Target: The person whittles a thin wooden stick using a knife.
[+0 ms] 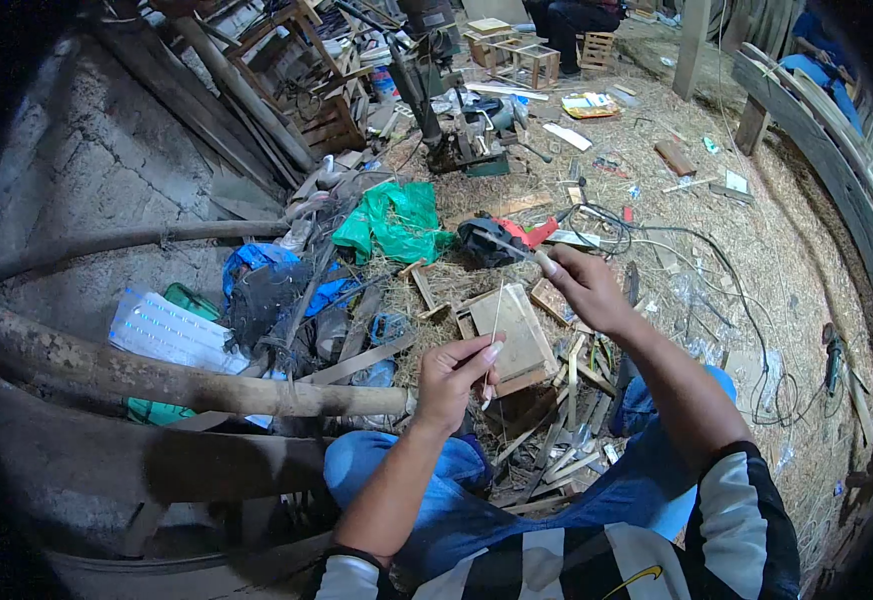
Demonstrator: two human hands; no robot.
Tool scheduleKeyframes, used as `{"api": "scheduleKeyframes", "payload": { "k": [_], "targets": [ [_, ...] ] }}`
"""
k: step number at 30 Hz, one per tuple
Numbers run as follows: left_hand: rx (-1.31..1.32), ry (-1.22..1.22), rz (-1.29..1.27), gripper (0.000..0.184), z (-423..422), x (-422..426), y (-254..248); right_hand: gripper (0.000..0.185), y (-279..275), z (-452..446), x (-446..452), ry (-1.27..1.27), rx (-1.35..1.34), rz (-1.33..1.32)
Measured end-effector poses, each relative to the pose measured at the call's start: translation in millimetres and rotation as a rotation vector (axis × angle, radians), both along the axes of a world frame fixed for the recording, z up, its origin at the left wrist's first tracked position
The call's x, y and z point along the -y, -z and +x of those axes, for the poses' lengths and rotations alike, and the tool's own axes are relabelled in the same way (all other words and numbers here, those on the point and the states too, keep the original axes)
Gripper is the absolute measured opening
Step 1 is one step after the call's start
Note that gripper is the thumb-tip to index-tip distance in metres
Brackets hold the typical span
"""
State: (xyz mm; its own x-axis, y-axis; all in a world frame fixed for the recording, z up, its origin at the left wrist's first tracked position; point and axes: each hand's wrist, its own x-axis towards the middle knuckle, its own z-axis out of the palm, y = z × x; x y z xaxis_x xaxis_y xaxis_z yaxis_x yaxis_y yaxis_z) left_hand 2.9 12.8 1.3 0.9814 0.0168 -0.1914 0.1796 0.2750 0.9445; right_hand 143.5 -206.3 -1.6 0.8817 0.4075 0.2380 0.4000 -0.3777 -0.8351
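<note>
My left hand is closed in a pinch around a thin pale stick, which stands nearly upright and pokes out above and below the fingers. Higher and to the right, my right hand is wrapped round the handle of what looks like a knife, its narrow grey blade pointing left. The blade and the stick are apart. Beneath my hands a wooden box stands on the floor. Behind the blade lies a black and red power tool.
Wood offcuts litter the floor between my knees. A green plastic bag lies ahead, before a metal machine stand. Black cables loop at right. A thick pole crosses at left. Two other people sit farther back.
</note>
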Motion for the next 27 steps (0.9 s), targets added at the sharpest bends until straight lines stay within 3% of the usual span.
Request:
{"api": "scheduleKeyframes", "payload": {
  "k": [1,4,8,13,16,17,18,21,27],
  "targets": [
    [-0.013,0.035,0.006,0.022,-0.2,-0.3,-0.1,0.038,0.4,-3.5,-9.1,-0.094,-0.05,0.263],
    [-0.066,0.125,0.049,0.022,-2.8,6.0,-9.0,0.032,-19.1,-28.8,-19.5,-0.163,-0.352,0.447],
    [-0.073,0.18,0.128,0.022,-1.4,12.0,0.8,0.036,-12.6,-28.2,-26.1,-0.164,-0.246,0.219],
    [0.033,0.054,0.211,0.031,-2.1,17.2,1.2,0.039,-10.9,-40.4,-33.2,-0.265,-0.322,0.241],
    [0.078,-0.021,0.222,0.033,-5.6,21.0,-11.2,0.034,-28.3,-46.0,-24.7,-0.118,-0.036,0.216],
    [0.098,-0.053,0.225,0.033,-7.1,21.3,-16.0,0.032,-37.5,-44.9,-16.6,-0.117,0.0,0.039],
    [0.118,-0.085,0.23,0.033,-8.5,20.9,-18.0,0.032,-38.5,-46.2,-14.8,-0.125,-0.003,0.042],
    [0.161,-0.127,0.224,0.031,-13.6,18.5,-14.1,0.024,-35.5,-59.2,-17.3,-0.159,0.358,-0.13],
    [0.272,-0.184,0.22,0.031,-14.4,21.9,-16.9,0.023,-33.0,-64.5,-24.6,-0.171,0.436,-0.218]
  ]
}}
